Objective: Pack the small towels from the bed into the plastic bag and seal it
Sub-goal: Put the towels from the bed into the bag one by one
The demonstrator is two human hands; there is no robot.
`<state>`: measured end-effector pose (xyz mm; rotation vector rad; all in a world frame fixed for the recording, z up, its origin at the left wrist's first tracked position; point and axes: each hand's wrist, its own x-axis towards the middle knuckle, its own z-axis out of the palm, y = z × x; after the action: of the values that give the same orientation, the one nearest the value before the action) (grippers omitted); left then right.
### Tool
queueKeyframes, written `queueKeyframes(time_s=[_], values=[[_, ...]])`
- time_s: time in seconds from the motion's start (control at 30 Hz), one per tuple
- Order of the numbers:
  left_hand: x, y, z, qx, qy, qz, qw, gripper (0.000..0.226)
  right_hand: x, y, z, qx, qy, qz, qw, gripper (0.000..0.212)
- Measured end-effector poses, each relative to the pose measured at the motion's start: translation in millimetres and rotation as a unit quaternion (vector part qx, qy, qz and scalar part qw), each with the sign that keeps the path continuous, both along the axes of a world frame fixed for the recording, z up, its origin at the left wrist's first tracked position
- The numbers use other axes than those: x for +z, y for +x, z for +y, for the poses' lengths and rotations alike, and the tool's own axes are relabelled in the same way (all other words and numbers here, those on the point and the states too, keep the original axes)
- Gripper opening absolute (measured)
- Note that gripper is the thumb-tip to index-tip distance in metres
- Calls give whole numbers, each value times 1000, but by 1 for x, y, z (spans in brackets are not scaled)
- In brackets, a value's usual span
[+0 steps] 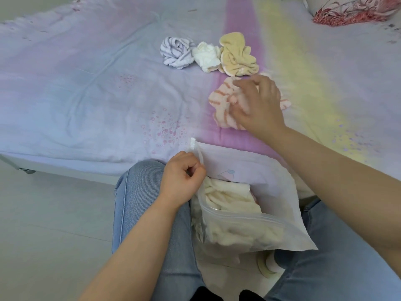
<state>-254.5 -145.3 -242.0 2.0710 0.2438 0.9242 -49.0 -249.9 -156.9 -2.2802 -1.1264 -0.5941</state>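
The left hand (pixel 183 174) pinches the rim of the translucent zip-top plastic bag (pixel 249 213) on the lap; the right hand (pixel 258 105), fingers curling loosely, closes over the crumpled pink-striped towel (pixel 223 98) on the bed; a shallow grasp could drop it short of the narrow bag mouth.

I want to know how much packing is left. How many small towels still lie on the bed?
4: grey-striped towel, white towel and yellow towel in a row; pink-striped towel under the right hand. None seems hidden.
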Motion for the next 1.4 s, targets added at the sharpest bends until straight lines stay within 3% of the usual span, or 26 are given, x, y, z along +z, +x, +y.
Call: queueKeyframes(time_s=[0.07, 0.13, 0.17, 0.27, 0.37, 0.43, 0.47, 0.5, 0.6, 0.73, 0.8, 0.87, 0.9, 0.93, 0.97, 1.0, 1.03, 1.07, 1.13, 1.23, 1.4], values=[[0, 0, 0, 5, -7, 4, 1000, 35, -1, 13, 9, -55, -123, 148, 980, 76], [0, 0, 0, 9, -19, 9, 1000, 34, -6, 23, 15, -53, -230, 283, 929, 70], [0, 0, 0, 12, -24, 11, 1000, 33, -9, 26, 18, -46, -248, 306, 918, 60], [1, -1, 0, 17, -32, 16, 999, 32, -12, 26, 21, -40, -137, 326, 935, 15], [1, -3, 0, 15, -40, 25, 999, 35, -8, 27, 7, -35, -23, 387, 921, 25], [1, -5, 0, 17, -45, 34, 998, 35, 1, 20, -9, -30, 44, 437, 898, 10], [1, -5, 0, 16, -48, 38, 998, 35, 6, 16, -19, -10, 88, 475, 875, 21], [0, -6, 0, 15, -51, 40, 998, 35, 13, 10, -29, 25, 142, 529, 836, 32], [2, -7, -1, 17, -56, 44, 997, 34, 32, -13, -59, 196, 271, 689, 643, 44], [5, -10, -7, 9, -62, 46, 997, 31, 39, -34, -82, 304, 322, 792, 420, 33], [7, -13, -9, 2, -72, 48, 996, 29, 33, -45, -85, 358, 295, 808, 363, 49], [9, -16, -11, -2, -83, 54, 995, 30, 22, -53, -84, 392, 227, 825, 338, 43], [10, -18, -11, -2, -87, 59, 994, 31, 14, -57, -84, 369, 178, 831, 375, 31], [10, -19, -11, -1, -90, 63, 994, 31, 7, -60, -84, 350, 97, 812, 458, 19], [11, -21, -12, 1, -90, 67, 994, 32, 2, -65, -85, 323, 6, 740, 590, 26], [11, -22, -11, 5, -90, 69, 994, 32, -6, -64, -85, 258, -98, 608, 744, 35], [12, -24, -11, 7, -90, 70, 993, 32, -10, -65, -84, 205, -215, 475, 828, 39], [13, -25, -11, 7, -90, 71, 993, 31, -16, -65, -84, 166, -313, 375, 857, 45], [13, -27, -11, 5, -88, 71, 994, 27, -24, -76, -84, 154, -400, 304, 851, 50], [11, -28, -11, 4, -78, 72, 994, 29, -20, -96, -77, 196, -447, 316, 813, 52], [9, -27, -13, 1, -60, 65, 996, 27, -18, -116, -51, 253, -584, 317, 703, 55]])
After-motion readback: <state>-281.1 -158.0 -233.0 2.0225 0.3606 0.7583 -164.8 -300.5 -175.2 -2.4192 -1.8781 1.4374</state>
